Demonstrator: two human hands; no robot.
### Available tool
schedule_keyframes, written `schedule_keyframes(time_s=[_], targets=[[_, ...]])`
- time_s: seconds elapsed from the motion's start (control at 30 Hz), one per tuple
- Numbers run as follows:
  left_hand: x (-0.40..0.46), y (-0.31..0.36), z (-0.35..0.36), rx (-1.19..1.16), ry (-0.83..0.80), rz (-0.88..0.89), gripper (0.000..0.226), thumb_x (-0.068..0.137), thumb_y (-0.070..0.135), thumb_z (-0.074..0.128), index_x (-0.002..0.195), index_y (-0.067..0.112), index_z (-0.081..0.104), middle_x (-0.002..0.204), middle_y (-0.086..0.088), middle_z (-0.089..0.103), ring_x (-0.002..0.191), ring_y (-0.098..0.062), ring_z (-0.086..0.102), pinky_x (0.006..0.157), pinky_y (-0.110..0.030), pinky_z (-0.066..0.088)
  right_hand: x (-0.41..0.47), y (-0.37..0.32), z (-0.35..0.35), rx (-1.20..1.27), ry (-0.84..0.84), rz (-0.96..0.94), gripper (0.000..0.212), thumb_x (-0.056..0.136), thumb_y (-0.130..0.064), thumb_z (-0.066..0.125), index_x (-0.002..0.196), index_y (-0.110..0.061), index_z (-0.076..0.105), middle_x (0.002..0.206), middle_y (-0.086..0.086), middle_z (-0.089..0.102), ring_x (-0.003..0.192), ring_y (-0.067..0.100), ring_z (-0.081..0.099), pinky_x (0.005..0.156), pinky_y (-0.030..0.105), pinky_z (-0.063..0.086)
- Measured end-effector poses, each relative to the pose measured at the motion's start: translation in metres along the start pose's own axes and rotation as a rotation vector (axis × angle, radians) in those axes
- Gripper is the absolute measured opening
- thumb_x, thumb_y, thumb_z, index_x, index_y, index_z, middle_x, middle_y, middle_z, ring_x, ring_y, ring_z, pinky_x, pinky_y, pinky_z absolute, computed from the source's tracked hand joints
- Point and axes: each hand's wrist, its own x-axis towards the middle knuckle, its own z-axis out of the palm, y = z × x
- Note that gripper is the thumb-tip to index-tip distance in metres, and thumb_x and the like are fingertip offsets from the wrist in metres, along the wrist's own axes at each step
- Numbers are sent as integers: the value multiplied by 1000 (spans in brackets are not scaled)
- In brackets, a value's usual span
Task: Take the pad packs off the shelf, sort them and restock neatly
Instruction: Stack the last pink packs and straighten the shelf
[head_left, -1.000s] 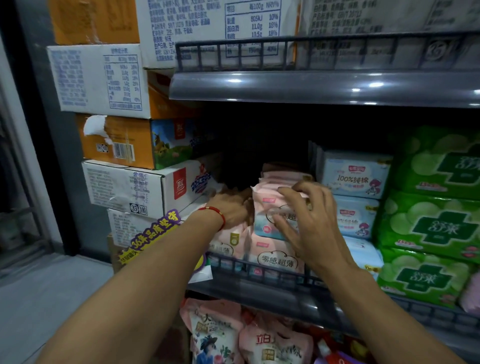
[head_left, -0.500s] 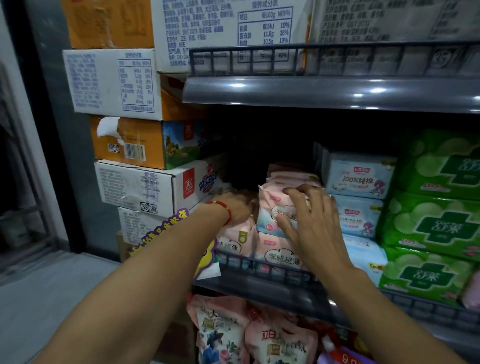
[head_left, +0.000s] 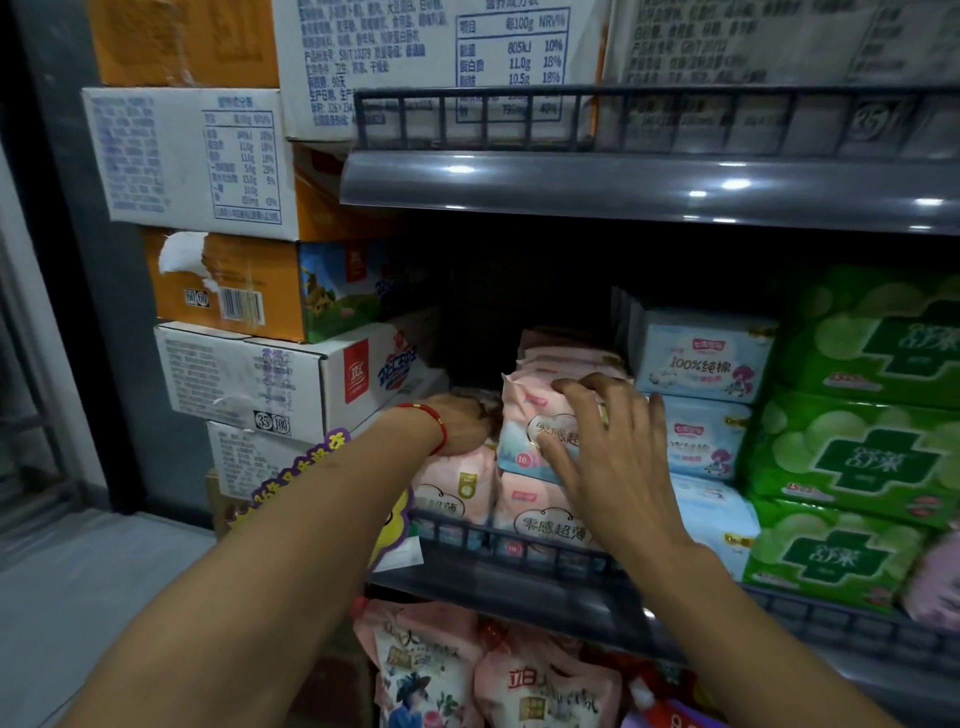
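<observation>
The right hand (head_left: 602, 452) has closed its fingers over the top soft pink plastic pad pack (head_left: 540, 431), ready to lift; the left hand (head_left: 462, 423), beside that pack, reaches behind it, grip hidden.

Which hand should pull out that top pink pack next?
Probably the right hand: its fingers already curl over the top pink pack. The left hand is tucked beside it, mostly hidden.

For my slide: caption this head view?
Right hand grips upper pink pad pack; left hand reaches behind the pink stack.
</observation>
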Motion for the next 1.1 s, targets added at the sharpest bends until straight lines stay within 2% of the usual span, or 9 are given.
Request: schedule_keyframes(time_s=[0.07, 0.17, 0.3, 0.4, 0.53, 0.63, 0.87, 1.0, 1.1], targets=[[4, -1, 1, 11, 21, -4, 31, 108, 23, 31, 122, 13, 57, 140, -14, 58, 112, -30, 59, 95, -32, 42, 0, 0, -2, 14, -10, 6, 50, 95, -43, 62, 139, -22, 49, 132, 10, 48, 127, 34, 46, 117, 65, 28], [4, 0, 1, -15, 130, 8, 39, 109, 27, 32, 138, 12, 53, 147, -14, 52, 127, -33, 53, 101, -33, 40, 2, 0, -3, 8, -18, 6, 51, 94, -44, 61, 138, -21, 49, 130, 10, 49, 125, 34, 47, 117, 66, 26], [-4, -17, 5, -131, 417, -133, 31, 96, 16, 52, 125, 12, 64, 122, -21, 62, 112, -40, 61, 91, -41, 52, 1, -1, -6, -11, -36, 14, 50, 94, -44, 63, 137, -23, 48, 129, 9, 48, 124, 33, 46, 117, 67, 25], [-40, -14, 21, -154, 533, -106, 37, 87, 5, 54, 118, 17, 71, 113, -17, 69, 107, -37, 65, 91, -43, 56, 1, -3, -9, -11, -51, 15, 48, 97, -45, 61, 138, -23, 47, 131, 9, 47, 125, 33, 45, 116, 67, 23], [-72, 6, 54, 8, 358, 34, 41, 90, 26, 53, 128, 9, 51, 127, -15, 53, 120, -34, 51, 99, -39, 42, 1, -3, -10, -34, -53, 7, 48, 98, -45, 59, 138, -22, 47, 131, 10, 48, 125, 34, 47, 116, 69, 23], [-54, 3, 60, 113, 340, 34, 47, 97, 22, 54, 139, 7, 42, 135, -15, 47, 124, -34, 46, 103, -41, 39, 1, -3, -10, -46, -52, 9, 47, 97, -44, 60, 137, -21, 49, 131, 10, 48, 126, 34, 47, 116, 68, 23], [-34, 0, 37, -6, 209, 10, 32, 94, 21, 52, 122, 7, 60, 127, -16, 61, 113, -34, 58, 91, -36, 47, 2, -6, -9, -62, -56, 17, 46, 97, -43, 60, 137, -21, 49, 132, 10, 48, 126, 34, 45, 114, 67, 26], [-20, -11, 7, -144, 339, -127, 31, 93, 14, 48, 118, 2, 62, 122, -25, 61, 111, -41, 59, 83, -36, 45, 2, -6, -9, -65, -67, 16, 47, 97, -42, 60, 138, -22, 48, 133, 10, 47, 126, 34, 44, 116, 67, 24], [2, -22, 3, -146, 302, -189, 32, 94, 17, 48, 122, 7, 60, 128, -23, 60, 114, -41, 59, 88, -40, 49, 1, -5, -8, -77, -76, 17, 48, 98, -43, 58, 140, -22, 49, 134, 10, 47, 127, 35, 45, 116, 66, 25]])
